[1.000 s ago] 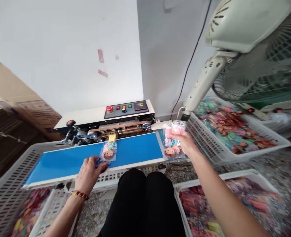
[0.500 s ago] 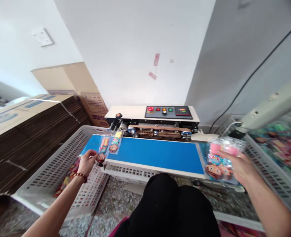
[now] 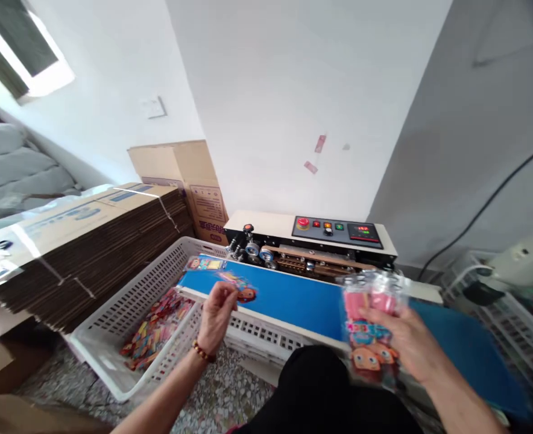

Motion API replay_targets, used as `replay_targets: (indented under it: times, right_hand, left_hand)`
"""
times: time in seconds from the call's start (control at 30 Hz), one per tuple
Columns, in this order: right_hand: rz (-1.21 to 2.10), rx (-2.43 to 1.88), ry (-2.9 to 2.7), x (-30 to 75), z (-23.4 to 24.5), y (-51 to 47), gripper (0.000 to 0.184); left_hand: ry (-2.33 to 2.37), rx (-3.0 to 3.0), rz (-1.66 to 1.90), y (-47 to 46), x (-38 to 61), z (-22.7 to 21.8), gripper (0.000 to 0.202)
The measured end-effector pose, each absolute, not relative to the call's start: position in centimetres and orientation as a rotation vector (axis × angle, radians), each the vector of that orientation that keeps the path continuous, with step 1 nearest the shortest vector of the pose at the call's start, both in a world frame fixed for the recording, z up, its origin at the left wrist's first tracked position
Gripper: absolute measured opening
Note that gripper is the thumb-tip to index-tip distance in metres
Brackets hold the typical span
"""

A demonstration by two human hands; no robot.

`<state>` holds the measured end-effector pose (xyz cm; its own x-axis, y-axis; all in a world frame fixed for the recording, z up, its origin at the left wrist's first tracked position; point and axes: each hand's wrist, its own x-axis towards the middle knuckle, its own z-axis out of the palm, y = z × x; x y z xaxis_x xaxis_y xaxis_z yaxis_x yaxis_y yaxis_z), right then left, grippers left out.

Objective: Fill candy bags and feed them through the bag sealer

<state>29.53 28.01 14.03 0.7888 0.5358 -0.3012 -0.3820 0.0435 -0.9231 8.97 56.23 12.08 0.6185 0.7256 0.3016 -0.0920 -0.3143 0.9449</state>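
Observation:
My left hand (image 3: 217, 316), wearing a beaded bracelet, pinches the edge of a small clear packet (image 3: 239, 286) with a printed cartoon face, at the left part of a blue conveyor belt (image 3: 293, 296). Another such packet (image 3: 207, 263) lies sideways on the belt's left end, apart from my fingers. My right hand (image 3: 404, 340) grips several clear packets (image 3: 368, 331) with pink contents and cartoon faces, held over the right half of the belt. Behind the belt stands a band sealing machine (image 3: 266, 222) with rollers and a lit display.
A white plastic basket (image 3: 113, 383) holding many packets stands below the belt's left end. Stacked flat cardboard boxes (image 3: 126, 253) rise beyond it. At the right are another white basket (image 3: 524, 325) and a pale machine arm (image 3: 526, 259). My knees are under the belt's front edge.
The view has turned left. My left hand has let go of one packet, now at the belt's left end, and shifted right to another. My right hand has brought its packets leftward over the belt.

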Motion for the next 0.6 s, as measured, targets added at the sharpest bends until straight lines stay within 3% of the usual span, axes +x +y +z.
replay_targets:
  times: [0.13, 0.33, 0.6]
  right_hand:
    - [0.949, -1.15, -0.291, 26.5, 14.8, 34.4, 0.032]
    - [1.212, -1.095, -0.324, 25.0, 11.6, 39.2, 0.033]
    - [1.232, -1.311, -0.36, 23.9, 8.9, 40.1, 0.028]
  left_hand:
    - [0.37, 1.591, 0.803, 52.9, 9.3, 11.4, 0.017]
    - [0.246, 1.876, 0.714, 51.1, 7.6, 7.8, 0.025]
    - [0.122, 2.118, 0.646, 52.0, 4.3, 5.2, 0.02]
